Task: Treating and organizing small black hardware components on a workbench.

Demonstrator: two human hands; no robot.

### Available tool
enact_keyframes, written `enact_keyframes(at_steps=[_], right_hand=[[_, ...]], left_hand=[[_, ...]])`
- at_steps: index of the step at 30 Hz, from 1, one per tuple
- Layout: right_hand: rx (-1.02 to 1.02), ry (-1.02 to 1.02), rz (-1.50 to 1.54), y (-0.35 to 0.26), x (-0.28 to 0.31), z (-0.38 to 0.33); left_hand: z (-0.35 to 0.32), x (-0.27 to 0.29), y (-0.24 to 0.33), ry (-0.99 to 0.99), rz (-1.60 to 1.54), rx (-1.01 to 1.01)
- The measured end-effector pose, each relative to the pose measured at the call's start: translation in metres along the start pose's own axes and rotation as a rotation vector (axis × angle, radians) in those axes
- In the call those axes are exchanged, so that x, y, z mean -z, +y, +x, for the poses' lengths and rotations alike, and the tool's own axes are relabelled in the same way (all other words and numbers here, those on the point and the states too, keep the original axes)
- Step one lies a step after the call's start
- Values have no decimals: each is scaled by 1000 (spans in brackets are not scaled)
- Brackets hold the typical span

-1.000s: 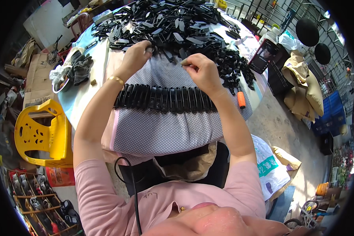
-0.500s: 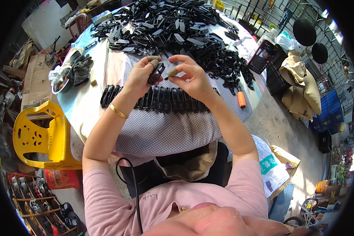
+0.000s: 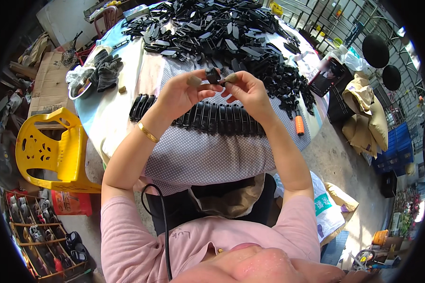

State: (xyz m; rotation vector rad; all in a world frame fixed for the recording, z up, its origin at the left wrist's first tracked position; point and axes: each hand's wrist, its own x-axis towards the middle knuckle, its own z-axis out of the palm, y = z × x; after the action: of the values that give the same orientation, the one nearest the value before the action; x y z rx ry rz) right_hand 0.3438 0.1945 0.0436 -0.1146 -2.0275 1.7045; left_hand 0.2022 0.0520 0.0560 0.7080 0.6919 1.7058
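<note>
While both hands' fingers [image 3: 193,81] pinch together, small black part [image 3: 213,74] sits clamped between them

Daylight is flooding the scene; exposure is running bright and even. Light is coming mostly from the upper right, where the concrete floor [image 3: 344,155] is washing out pale. The bench [image 3: 123,118] top is glaring white along its left side. Soft shadows are falling beneath the forearms onto the dotted cloth [image 3: 208,155]. Fisheye distortion is bending the bench edge and railings toward the rim. A black vignette is ringing the frame. The near lower edge is blurring out of focus; the centre is staying sharp.
</note>
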Motion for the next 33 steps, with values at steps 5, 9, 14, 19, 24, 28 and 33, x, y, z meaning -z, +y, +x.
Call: enact_keyframes(at_steps=[5, 9, 14, 19, 24, 28, 33], right_hand=[[-29, 0, 35, 0, -2, 0], [293, 299, -208, -2, -9, -3], [609, 467, -542, -5, -10, -3], [701, 464, -704, -5, -10, -4], [754, 409, -849, -10, -13, -5], [707, 292, -818, -13, -17, -8], [669, 236, -827, -10, -18, -8]], left_hand=[[-1, 4, -9, 26, 280, 6], [0, 2, -18, 109, 246, 111], [-4, -11, -21, 48, 254, 111], [-6, -13, -26, 63, 317, 76], [-7, -18, -29, 138, 458, 30], [-9, -18, -25, 134, 510, 14], [-10, -24, -22, 199, 569, 23]])
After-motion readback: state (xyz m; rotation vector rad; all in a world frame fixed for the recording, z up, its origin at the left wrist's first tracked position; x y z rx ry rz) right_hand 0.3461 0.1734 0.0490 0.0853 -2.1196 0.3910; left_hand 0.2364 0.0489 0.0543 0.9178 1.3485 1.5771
